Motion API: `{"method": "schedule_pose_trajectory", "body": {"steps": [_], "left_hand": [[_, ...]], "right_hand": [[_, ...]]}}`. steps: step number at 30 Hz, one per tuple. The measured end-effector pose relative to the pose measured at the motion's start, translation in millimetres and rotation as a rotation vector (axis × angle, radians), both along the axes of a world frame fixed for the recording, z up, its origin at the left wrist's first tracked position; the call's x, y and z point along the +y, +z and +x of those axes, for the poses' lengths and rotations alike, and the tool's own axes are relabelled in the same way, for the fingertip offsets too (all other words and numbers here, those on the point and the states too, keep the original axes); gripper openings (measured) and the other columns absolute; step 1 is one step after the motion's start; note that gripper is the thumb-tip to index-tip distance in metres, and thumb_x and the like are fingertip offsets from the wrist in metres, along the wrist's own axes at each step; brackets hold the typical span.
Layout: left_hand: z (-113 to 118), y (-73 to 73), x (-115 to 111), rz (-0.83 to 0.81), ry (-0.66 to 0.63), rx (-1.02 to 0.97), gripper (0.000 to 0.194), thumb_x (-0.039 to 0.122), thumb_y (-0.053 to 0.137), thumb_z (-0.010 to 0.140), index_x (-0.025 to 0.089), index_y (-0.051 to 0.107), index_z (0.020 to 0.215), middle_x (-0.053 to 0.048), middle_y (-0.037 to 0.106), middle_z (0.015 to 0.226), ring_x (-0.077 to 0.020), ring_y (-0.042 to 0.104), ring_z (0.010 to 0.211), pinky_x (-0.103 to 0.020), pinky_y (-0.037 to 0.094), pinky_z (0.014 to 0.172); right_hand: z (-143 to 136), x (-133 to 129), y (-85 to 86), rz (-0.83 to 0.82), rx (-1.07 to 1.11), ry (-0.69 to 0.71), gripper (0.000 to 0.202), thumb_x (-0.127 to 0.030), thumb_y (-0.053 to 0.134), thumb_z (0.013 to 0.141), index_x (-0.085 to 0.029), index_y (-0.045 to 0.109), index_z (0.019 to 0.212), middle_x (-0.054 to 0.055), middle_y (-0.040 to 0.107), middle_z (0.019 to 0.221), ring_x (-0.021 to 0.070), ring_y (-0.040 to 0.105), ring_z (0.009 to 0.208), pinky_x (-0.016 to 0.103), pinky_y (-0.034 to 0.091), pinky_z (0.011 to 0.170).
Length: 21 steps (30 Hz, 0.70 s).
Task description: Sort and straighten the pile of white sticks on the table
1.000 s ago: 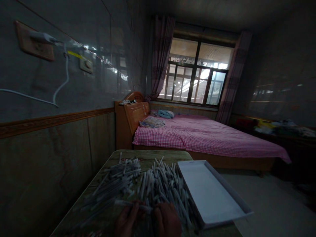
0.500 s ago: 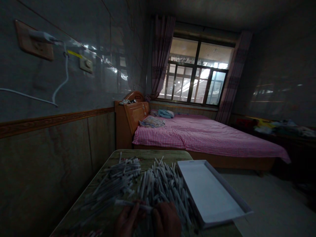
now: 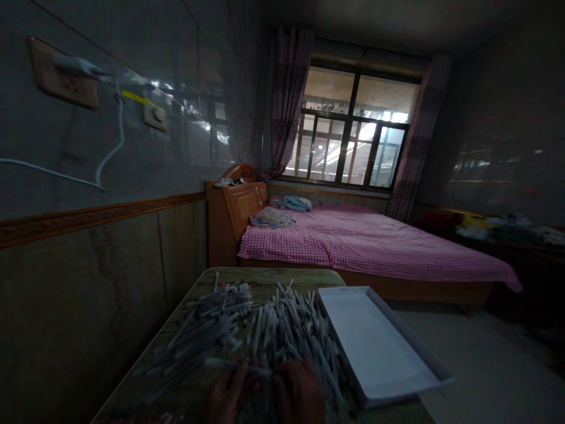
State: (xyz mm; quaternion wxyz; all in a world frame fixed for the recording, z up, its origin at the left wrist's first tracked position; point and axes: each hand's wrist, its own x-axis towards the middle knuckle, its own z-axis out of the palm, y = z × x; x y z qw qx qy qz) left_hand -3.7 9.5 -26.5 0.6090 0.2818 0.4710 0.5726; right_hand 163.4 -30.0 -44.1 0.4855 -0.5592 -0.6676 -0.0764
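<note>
Low in the view, my left hand [image 3: 226,393] pinches a thin, pale, translucent tube [image 3: 216,363] between thumb and fingers. The tube lies roughly level, its left end sticking out past the fingers. My right hand [image 3: 301,391] is closed at the tube's right end, fingertips against it; whether it grips a second piece is hidden. Beyond the hands, a heap of similar pale tubes [image 3: 286,321] spreads over the table [image 3: 276,275]. Another heap of thin tubes with darker parts [image 3: 207,324] lies to the left. Dim light and blur hide their exact kind.
A shallow white tray [image 3: 375,341] rests at the table's right side, its right part reaching past the edge. A bed [image 3: 353,241] with a pink checked cover stands beyond the table. A tiled wall [image 3: 88,294] runs along the left.
The view has shifted very slightly. Both hands and the tube stay in nearly the same place, with no other clear difference.
</note>
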Motion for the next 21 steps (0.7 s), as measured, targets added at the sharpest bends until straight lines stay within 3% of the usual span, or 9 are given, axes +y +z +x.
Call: {"method": "schedule_pose_trajectory", "body": {"steps": [5, 8, 11, 14, 18, 21], "left_hand": [[-7.0, -5.9, 5.8, -0.053, 0.123, -0.055, 0.034, 0.05, 0.092, 0.056, 0.028, 0.073, 0.072, -0.004, 0.084, 0.076, -0.029, 0.082, 0.075, -0.037, 0.067, 0.071], [-7.1, 4.0, 3.2, -0.019, 0.077, 0.005, 0.031, 0.051, 0.09, 0.054, 0.03, 0.072, 0.069, -0.002, 0.083, 0.075, -0.0303, 0.082, 0.078, -0.037, 0.067, 0.072], [-5.4, 13.0, -0.4, 0.024, 0.031, 0.088, 0.035, 0.055, 0.09, 0.049, 0.032, 0.073, 0.069, -0.001, 0.082, 0.073, -0.0313, 0.082, 0.079, -0.037, 0.067, 0.07], [-5.0, 14.3, -0.9, 0.029, 0.001, 0.117, 0.04, 0.058, 0.092, 0.044, 0.032, 0.073, 0.069, -0.001, 0.082, 0.072, -0.0329, 0.082, 0.08, -0.036, 0.066, 0.068], [-6.3, 7.8, 1.7, 0.003, 0.008, 0.116, 0.04, 0.059, 0.087, 0.046, 0.033, 0.071, 0.072, -0.002, 0.083, 0.075, -0.0332, 0.082, 0.082, -0.036, 0.066, 0.069], [-7.3, 3.2, 3.6, 0.015, -0.002, 0.133, 0.039, 0.057, 0.087, 0.047, 0.034, 0.072, 0.075, -0.001, 0.084, 0.078, -0.033, 0.082, 0.083, -0.036, 0.066, 0.069]], "right_hand": [[3.2, -0.3, 3.5, -0.027, 0.07, -0.043, 0.02, -0.014, 0.058, 0.089, -0.03, 0.069, 0.093, 0.0, 0.071, 0.086, 0.022, 0.069, 0.082, 0.03, 0.052, 0.073], [5.2, 2.3, 1.3, -0.026, 0.034, -0.07, 0.021, -0.015, 0.058, 0.089, -0.032, 0.069, 0.096, 0.0, 0.073, 0.087, 0.0236, 0.069, 0.081, 0.032, 0.052, 0.072], [7.2, 5.9, -3.6, 0.009, 0.015, -0.107, 0.03, -0.015, 0.057, 0.092, -0.033, 0.069, 0.112, 0.0, 0.075, 0.092, 0.025, 0.072, 0.084, 0.033, 0.054, 0.073], [9.7, 7.4, -6.1, 0.064, 0.01, -0.103, 0.031, -0.017, 0.053, 0.098, -0.033, 0.065, 0.122, 0.002, 0.078, 0.1, 0.0253, 0.073, 0.089, 0.034, 0.056, 0.078], [9.5, 5.2, -2.0, 0.063, -0.066, -0.045, 0.022, -0.018, 0.055, 0.099, -0.033, 0.064, 0.111, -0.001, 0.076, 0.094, 0.0242, 0.071, 0.084, 0.034, 0.054, 0.075], [5.4, 4.1, 0.4, 0.028, -0.185, -0.027, 0.023, -0.015, 0.066, 0.088, -0.032, 0.064, 0.103, -0.003, 0.075, 0.09, 0.0248, 0.07, 0.083, 0.034, 0.052, 0.074]]}}
